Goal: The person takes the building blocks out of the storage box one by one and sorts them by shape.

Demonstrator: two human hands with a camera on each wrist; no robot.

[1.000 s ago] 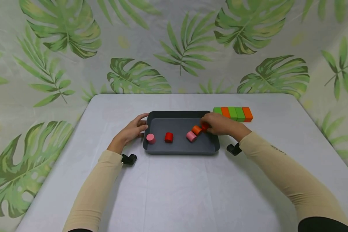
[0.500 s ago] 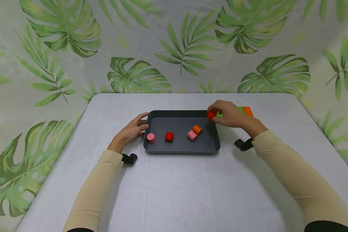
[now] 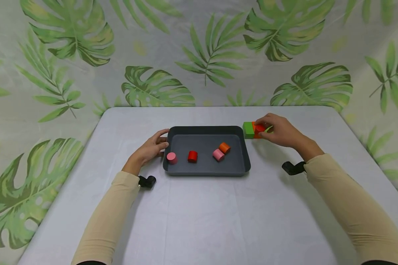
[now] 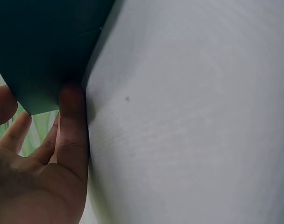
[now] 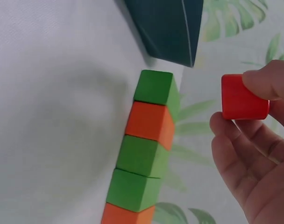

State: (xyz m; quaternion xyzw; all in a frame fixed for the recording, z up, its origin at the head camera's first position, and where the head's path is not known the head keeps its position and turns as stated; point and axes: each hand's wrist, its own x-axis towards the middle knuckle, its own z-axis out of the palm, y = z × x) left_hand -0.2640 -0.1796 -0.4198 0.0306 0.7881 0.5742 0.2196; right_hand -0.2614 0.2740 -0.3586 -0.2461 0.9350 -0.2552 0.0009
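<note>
In the head view my left hand [image 3: 150, 149] rests against the left end of a dark grey tray [image 3: 203, 171], its thumb and fingers along the outer wall. In the left wrist view one finger [image 4: 72, 116] touches the wall close to the table. My right hand [image 3: 281, 130] pinches a red cylinder [image 5: 244, 97] between thumb and fingers, beyond the tray's right end. It overlaps a row of green and orange blocks in the head view. The right wrist view shows that row clearly, with a green block [image 5: 153, 87] nearest the tray and an orange block [image 5: 144, 120] beside it.
Inside the tray lie a pink cylinder [image 3: 171, 158] at the left, a red one [image 3: 192, 156] near the middle, and a pink one [image 3: 218, 155] against an orange one [image 3: 224, 148] at the right. White cloth covers the table [image 3: 202, 213]; a leaf-patterned backdrop [image 3: 215, 44] stands behind.
My right hand has lifted a red cylinder from the tray's right side and carried it right, over the block row. My left hand has stayed at the tray.
</note>
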